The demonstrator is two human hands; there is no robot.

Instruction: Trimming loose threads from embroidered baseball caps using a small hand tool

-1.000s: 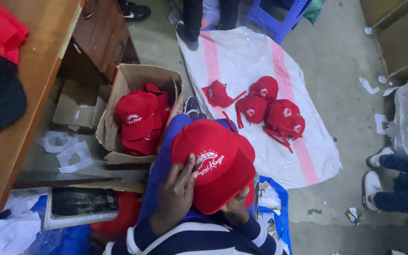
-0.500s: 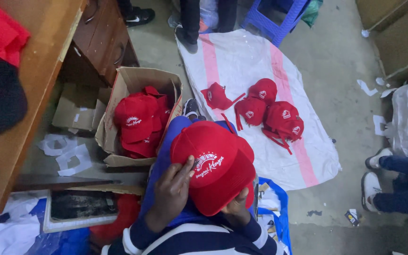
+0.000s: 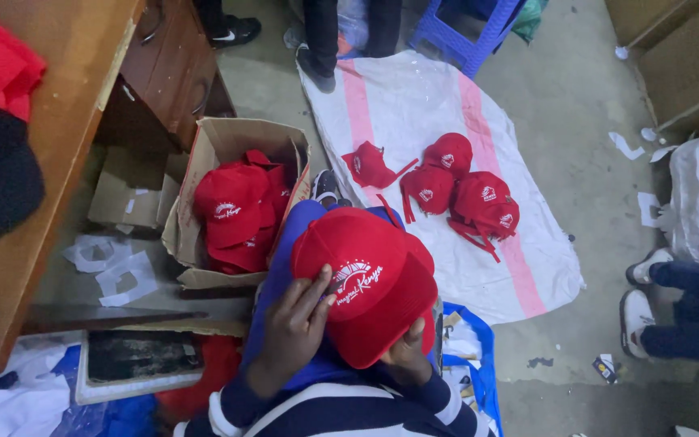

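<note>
Two big surfaces frame the work: the white woven sack with pink stripes (image 3: 414,105) spread on the floor ahead, and the wooden desk (image 3: 58,162) along the left side. Next in size, an open cardboard box (image 3: 220,142) stands just left of the person's knees with several red caps (image 3: 232,212) piled inside, while a loose cluster of red caps (image 3: 455,190) lies on the sack, well apart from the box. On the lap sits the red cap with white embroidery (image 3: 366,283), crown up and front panel facing the camera. The left hand (image 3: 297,328) lies flat against its left side, fingers spread over the crown and touching the edge of the embroidery; the right hand (image 3: 406,360) is mostly tucked beneath the brim side, so its grip cannot be told beyond that it supports the cap from below. To handle this well, the spread hand should probably press lightly so the crown keeps its dome, with the hidden hand carrying the weight. Small paper scraps (image 3: 111,263) litter the floor left of the box.
</note>
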